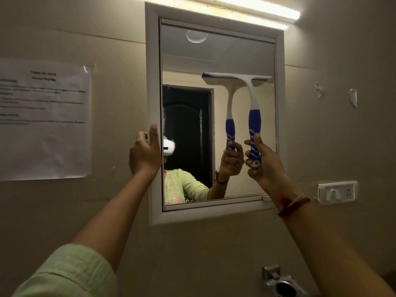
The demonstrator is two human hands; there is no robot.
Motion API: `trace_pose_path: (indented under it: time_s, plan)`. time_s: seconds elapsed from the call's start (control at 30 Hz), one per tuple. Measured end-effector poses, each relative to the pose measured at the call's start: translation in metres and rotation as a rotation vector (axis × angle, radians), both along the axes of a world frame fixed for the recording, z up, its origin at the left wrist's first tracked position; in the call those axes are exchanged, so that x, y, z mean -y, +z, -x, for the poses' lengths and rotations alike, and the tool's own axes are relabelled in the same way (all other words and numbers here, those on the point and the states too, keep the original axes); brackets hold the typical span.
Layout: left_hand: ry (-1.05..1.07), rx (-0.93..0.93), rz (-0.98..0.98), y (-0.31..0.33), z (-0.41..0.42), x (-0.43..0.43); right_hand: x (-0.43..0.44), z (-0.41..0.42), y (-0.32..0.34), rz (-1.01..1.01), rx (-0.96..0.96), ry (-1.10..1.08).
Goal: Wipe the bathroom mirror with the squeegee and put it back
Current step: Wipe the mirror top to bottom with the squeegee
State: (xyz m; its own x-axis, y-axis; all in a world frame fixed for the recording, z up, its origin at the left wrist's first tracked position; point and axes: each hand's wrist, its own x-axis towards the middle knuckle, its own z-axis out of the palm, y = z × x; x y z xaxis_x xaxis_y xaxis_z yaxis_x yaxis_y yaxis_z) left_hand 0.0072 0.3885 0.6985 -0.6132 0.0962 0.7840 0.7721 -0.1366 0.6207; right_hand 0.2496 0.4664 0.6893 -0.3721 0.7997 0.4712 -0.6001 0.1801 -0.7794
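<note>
I see the right hand (262, 161) raised in front of the mirror (218, 116), its grip clamped around the lower end of the blue handle of the squeegee (254, 116). The squeegee stands nearly upright, handle down, with its white neck curving up to the wide blade at the top. That blade lies level across the upper right part of the glass, its right end close to the inner edge of the white frame (153, 82); it looks pressed against the glass, since its reflection meets it along the blade line. The reflected squeegee and reflected hand show just to the left of the real ones.

My left hand (144, 153) is up at the left side of the frame, about halfway down, fingers curled around its outer edge and thumb pointing up along the front, so that grip is closed on the frame itself.

A red thread bracelet (293, 205) circles the right wrist, and a pale green sleeve (70, 273) covers the left upper arm. A lit tube light (252, 11) runs above the mirror. A printed paper sheet (42, 118) is taped to the wall on the left, a white switch plate (337, 192) sits on the wall to the right, and a metal holder (280, 284) is fixed below the mirror.
</note>
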Motion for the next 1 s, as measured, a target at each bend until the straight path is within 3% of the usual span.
trace_pose_path:
  time_s: [0.2, 0.47, 0.73, 1.0]
  plan:
    - [-0.006, -0.006, 0.016, 0.0, 0.002, 0.001, 0.002, -0.003, 0.035, -0.026, -0.022, -0.02]
    - [-0.007, -0.009, 0.021, 0.0, 0.001, 0.002, -0.018, -0.002, -0.024, 0.07, 0.092, -0.067]
    - [0.005, -0.003, 0.03, 0.001, 0.003, 0.001, -0.014, -0.003, -0.002, 0.045, 0.031, -0.027]
    - [0.005, 0.004, 0.024, 0.001, 0.001, 0.002, -0.018, -0.001, -0.072, 0.068, -0.029, 0.12]
